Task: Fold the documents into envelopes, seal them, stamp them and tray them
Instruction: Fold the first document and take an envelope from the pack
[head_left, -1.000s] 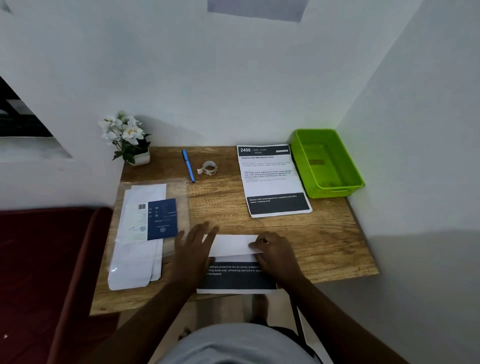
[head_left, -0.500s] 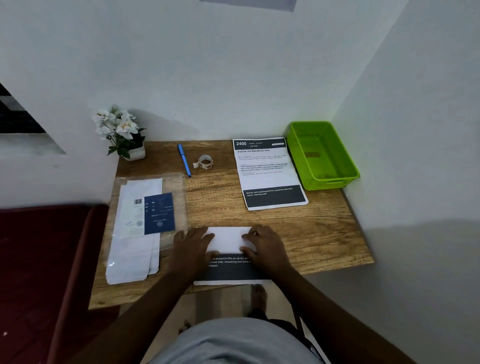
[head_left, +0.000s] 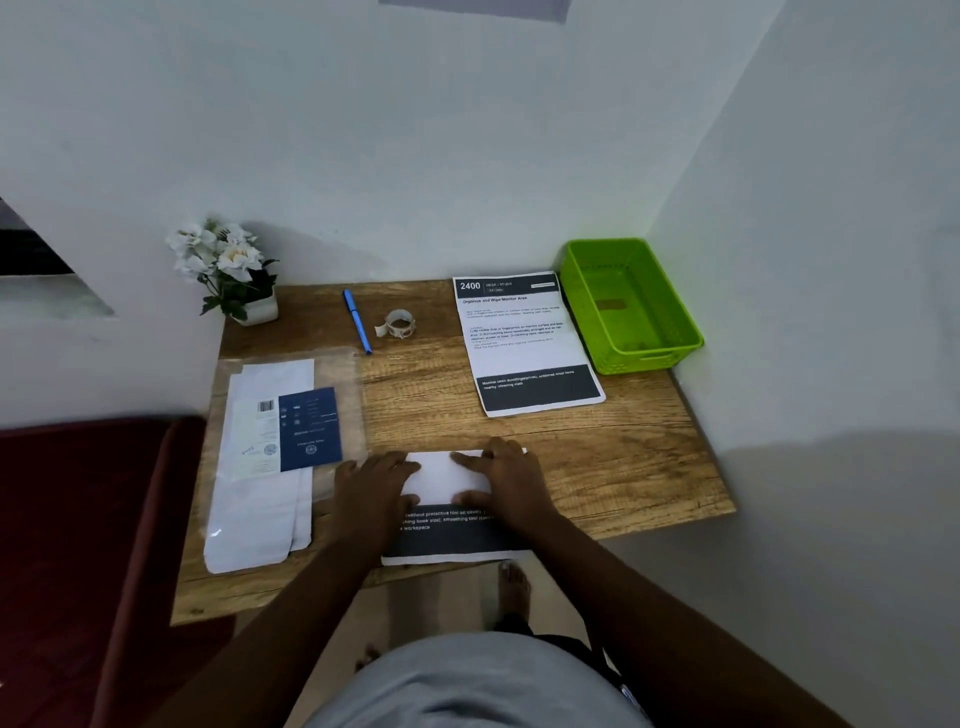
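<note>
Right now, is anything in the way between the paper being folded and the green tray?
Yes. The second printed sheet lies flat on the desk between the folded paper under both hands and the green tray. It is flat, so the paper could probably pass over it. Nothing upright stands there.

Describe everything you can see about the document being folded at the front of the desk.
The document is a white printed paper sheet lying flat at the front edge of the wooden desk, its near edge overhanging slightly. Its top portion is folded down toward the person, blank back showing, above a dark band of white text. The left hand and right hand press on the folded flap from either side, fingers lying flat. It looks thin and uncrumpled, apart from the other desk items.
</note>
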